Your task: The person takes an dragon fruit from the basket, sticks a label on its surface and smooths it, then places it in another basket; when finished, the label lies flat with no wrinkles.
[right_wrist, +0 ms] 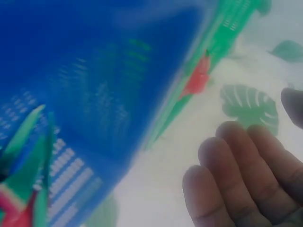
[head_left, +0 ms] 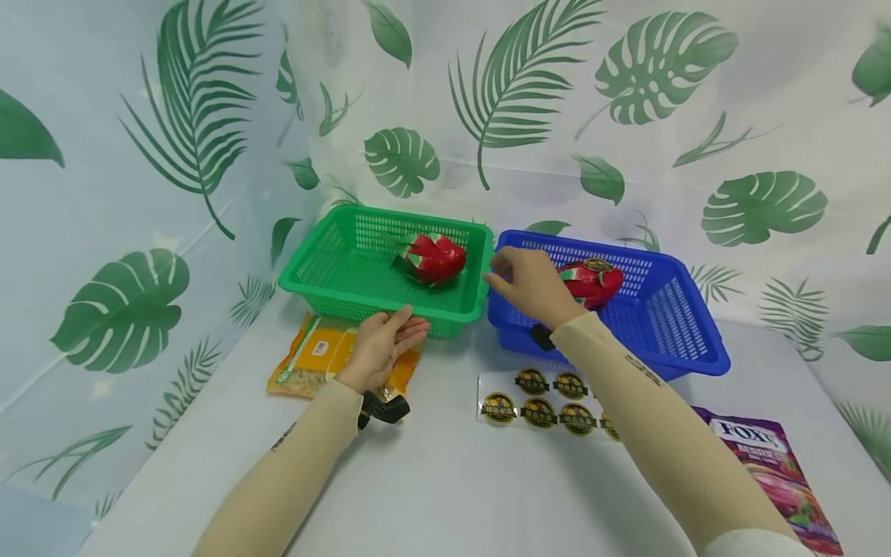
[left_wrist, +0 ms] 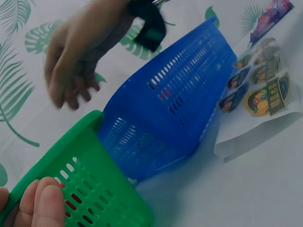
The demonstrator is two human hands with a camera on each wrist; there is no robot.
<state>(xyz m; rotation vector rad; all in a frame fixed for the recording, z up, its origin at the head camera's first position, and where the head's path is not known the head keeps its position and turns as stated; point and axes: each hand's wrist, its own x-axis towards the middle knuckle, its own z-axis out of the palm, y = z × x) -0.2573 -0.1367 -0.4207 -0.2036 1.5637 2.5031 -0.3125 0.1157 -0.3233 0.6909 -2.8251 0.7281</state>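
My left hand (head_left: 383, 344) is at the front wall of the green basket (head_left: 327, 286), palm turned up and fingers loosely extended. In the left wrist view its fingers (left_wrist: 49, 203) overlap the basket's wall near the rim; firm contact cannot be told. A dragon fruit (head_left: 435, 259) lies inside that basket, toward its right end. Over the left edge of the blue basket (head_left: 668, 309) hovers my right hand (head_left: 532, 282), its fingers loosely bent around nothing. Partly hidden behind it, another dragon fruit (head_left: 588, 290) in the blue basket carries a dark-and-gold round sticker (head_left: 597, 264).
A sheet of round stickers (head_left: 539, 398) lies before the blue basket, partly under my right forearm. An orange food packet (head_left: 306, 360) is beneath my left hand, by the green basket. A purple FOX'S bag (head_left: 773, 472) lies at right. Leaf-printed cloth (head_left: 445, 100) stands behind.
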